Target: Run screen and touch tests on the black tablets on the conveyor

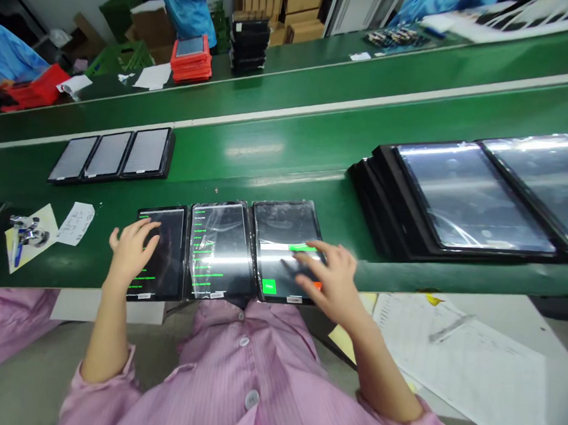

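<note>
Metal parts and a blue pen lie loose on a yellow sheet at far left; a sweep of the forearm could scatter them across the green bench. A paper slip rests beside them, light enough to be dragged by a cuff.

The left hand, holding nothing, spreads loosely curled fingers over the left tablet; whether the fingertips touch the glass cannot be told. That tablet sits at the bench's near edge, where a bump from the wrist could tip it toward the lap.

Beside it, the middle tablet shows green lines of text under wrinkled film and glare, which could lead to a misread.

The right tablet completes the row, a green patch near its lower left corner. Over its right side hangs the right hand, empty, fingers apart and blurred, contact unclear. It partly covers a red patch, so a stray finger could press the wrong spot.

Farther right, a stepped, leaning stack might slide if knocked by an elbow.
</note>
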Demonstrator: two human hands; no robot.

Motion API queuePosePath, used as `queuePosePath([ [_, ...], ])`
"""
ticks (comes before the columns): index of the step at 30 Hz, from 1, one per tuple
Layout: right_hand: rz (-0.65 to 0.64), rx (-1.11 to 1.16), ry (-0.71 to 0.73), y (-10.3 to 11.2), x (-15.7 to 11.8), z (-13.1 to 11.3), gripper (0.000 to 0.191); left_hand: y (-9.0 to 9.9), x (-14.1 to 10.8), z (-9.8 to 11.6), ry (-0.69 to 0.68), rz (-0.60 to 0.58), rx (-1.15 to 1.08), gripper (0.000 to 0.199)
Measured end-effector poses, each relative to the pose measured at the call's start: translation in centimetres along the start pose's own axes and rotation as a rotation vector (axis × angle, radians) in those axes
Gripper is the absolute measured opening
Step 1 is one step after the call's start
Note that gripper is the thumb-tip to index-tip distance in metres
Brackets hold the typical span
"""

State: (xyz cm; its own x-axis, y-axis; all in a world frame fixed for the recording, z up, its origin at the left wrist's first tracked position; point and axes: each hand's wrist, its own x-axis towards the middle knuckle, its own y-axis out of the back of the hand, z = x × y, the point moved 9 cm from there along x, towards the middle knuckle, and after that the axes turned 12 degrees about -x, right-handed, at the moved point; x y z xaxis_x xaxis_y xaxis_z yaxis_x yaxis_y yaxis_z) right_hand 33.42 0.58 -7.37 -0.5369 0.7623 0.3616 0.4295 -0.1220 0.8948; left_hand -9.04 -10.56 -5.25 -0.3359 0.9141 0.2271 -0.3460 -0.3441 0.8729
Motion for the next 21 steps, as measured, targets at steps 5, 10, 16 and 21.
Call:
queuePosePath([
  [5, 0.119, 0.357, -0.511, -4.1, 4.8, 10.3, 0.044, -4.9, 6.4, 4.2, -0.075, -0.179, 0.053, 0.035],
  [10, 0.196, 0.648, -0.679, -7.2, 5.8, 13.3, 0.047, -7.1, 9.0, 4.5, -0.038, -0.294, 0.134, 0.025],
  [16, 0.260, 0.681, -0.674, -6.9, 4.3, 13.0, 0.046, -8.0, 10.3, 4.5, -0.008, -0.389, 0.288, 0.023],
  [21, 0.288, 0.738, -0.698, -7.1, 4.1, 13.2, 0.043, -7.8, 10.3, 4.3, 0.013, -0.449, 0.269, 0.036],
])
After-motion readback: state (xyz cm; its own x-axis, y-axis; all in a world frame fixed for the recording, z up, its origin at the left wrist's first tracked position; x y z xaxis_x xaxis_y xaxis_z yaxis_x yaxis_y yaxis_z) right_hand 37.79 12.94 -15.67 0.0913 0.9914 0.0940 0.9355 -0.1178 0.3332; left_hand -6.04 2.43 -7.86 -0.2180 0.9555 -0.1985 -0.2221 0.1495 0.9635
